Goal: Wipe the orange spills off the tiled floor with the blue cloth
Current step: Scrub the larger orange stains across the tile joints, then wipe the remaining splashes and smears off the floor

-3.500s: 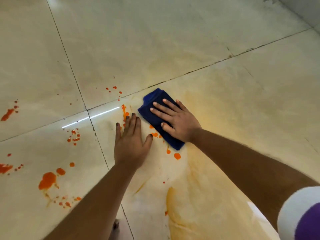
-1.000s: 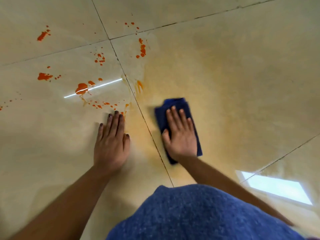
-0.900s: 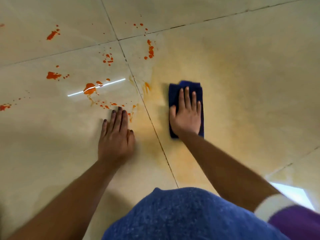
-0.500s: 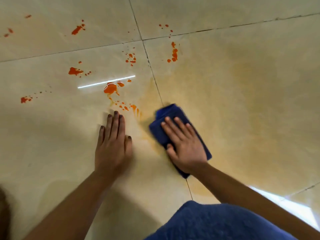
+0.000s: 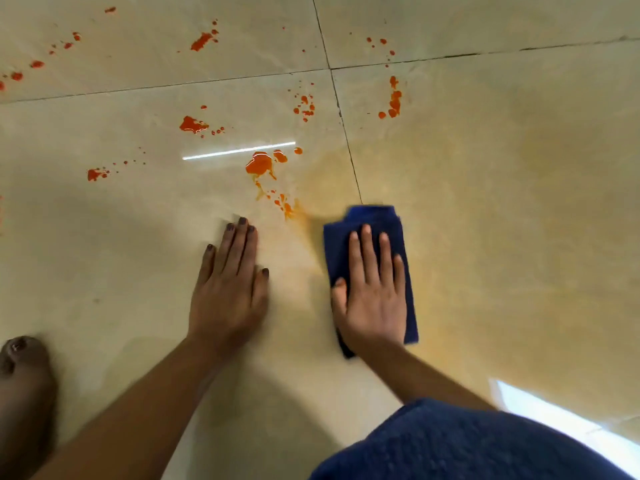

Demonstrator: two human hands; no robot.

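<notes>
A folded blue cloth (image 5: 372,218) lies flat on the cream tiled floor (image 5: 519,202). My right hand (image 5: 372,292) presses on it with straight, spread fingers and hides most of it. My left hand (image 5: 230,289) rests flat on the bare tile to the left of the cloth. Orange spills dot the floor ahead: a large blot (image 5: 259,164) just beyond my left fingertips, a streak (image 5: 394,98) past the grout line, and several splashes (image 5: 192,124) further left. A pale orange smear (image 5: 325,188) spreads around the cloth.
My bare foot (image 5: 20,368) stands at the lower left. My blue-clad knee (image 5: 467,448) fills the bottom right. Dark grout lines (image 5: 341,112) cross just above the cloth. A bright patch of light (image 5: 554,417) lies at the lower right.
My right hand has slid the cloth to the right and turned it straight, away from the streaks by my left hand. The left hand has stayed planted. The view has shifted, so my foot shows.
</notes>
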